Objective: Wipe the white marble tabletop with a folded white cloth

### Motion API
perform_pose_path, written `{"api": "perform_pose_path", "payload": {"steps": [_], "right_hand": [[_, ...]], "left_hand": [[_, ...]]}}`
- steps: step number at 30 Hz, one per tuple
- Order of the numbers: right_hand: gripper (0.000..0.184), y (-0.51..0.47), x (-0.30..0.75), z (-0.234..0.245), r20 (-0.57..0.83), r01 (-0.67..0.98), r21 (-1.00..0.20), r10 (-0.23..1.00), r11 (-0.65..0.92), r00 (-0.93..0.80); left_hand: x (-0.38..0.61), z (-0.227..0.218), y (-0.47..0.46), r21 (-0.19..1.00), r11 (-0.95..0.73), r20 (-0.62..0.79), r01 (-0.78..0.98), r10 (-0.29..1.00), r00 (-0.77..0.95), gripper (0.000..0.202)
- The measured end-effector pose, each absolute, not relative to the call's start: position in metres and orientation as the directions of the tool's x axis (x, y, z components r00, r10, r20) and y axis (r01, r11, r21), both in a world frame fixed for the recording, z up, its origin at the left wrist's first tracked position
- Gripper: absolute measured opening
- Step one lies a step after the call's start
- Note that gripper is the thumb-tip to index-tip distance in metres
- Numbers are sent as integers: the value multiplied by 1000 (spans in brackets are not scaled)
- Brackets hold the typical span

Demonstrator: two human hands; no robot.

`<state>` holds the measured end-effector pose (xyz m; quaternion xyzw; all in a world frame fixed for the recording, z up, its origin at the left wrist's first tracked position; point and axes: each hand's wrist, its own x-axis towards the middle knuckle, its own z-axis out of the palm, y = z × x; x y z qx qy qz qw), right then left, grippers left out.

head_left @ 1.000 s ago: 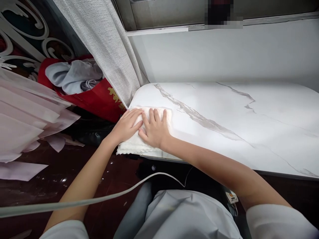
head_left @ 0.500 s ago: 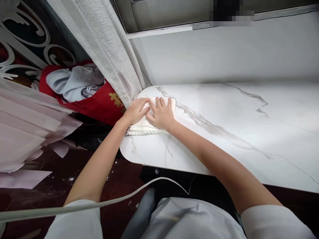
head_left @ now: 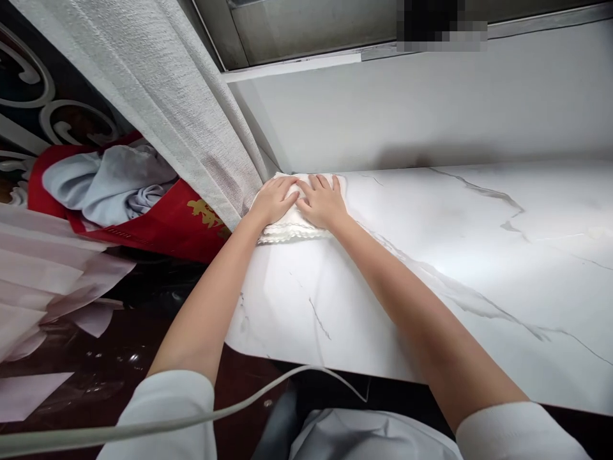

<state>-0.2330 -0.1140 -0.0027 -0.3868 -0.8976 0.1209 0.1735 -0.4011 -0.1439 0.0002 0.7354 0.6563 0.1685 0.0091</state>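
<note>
A folded white cloth [head_left: 293, 231] with a wavy edge lies flat on a white marble-patterned tabletop [head_left: 383, 332], at its far left corner against the wall. On the cloth's left half rests my left hand [head_left: 274, 201], palm down, fingers stretched out. My right hand [head_left: 323, 201] presses flat on the right half, its fingers spread. The two hands nearly touch at the thumbs, and neither is wrapped round the cloth. The table's back left corner is hidden beneath cloth and hands.
A pale curtain [head_left: 191, 115] hangs by the table's left end. Beside it stands a red bag [head_left: 158, 230] holding light grey fabric [head_left: 115, 179]. A pale cable [head_left: 258, 386] crosses in front of me. Behind the table rises a white wall [head_left: 407, 108].
Both hands have pushed the cloth away from me across the tabletop, up to the wall. The view has shifted too, showing more of the table's near part.
</note>
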Motion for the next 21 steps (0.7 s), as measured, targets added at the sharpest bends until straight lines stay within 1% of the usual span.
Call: {"api": "perform_pose_path", "payload": {"steps": [7, 15, 21], "right_hand": [[54, -88, -233, 0, 220, 663, -379, 758, 646, -614], [52, -67, -239, -3, 249, 666, -386, 767, 639, -591], [51, -59, -244, -3, 237, 675, -391, 776, 626, -584]], "left_hand": [[-404, -2, -111, 258, -161, 246, 953, 965, 96, 51], [-409, -3, -88, 256, -127, 241, 958, 968, 64, 50], [-410, -1, -80, 250, -112, 222, 962, 973, 56, 49]]}}
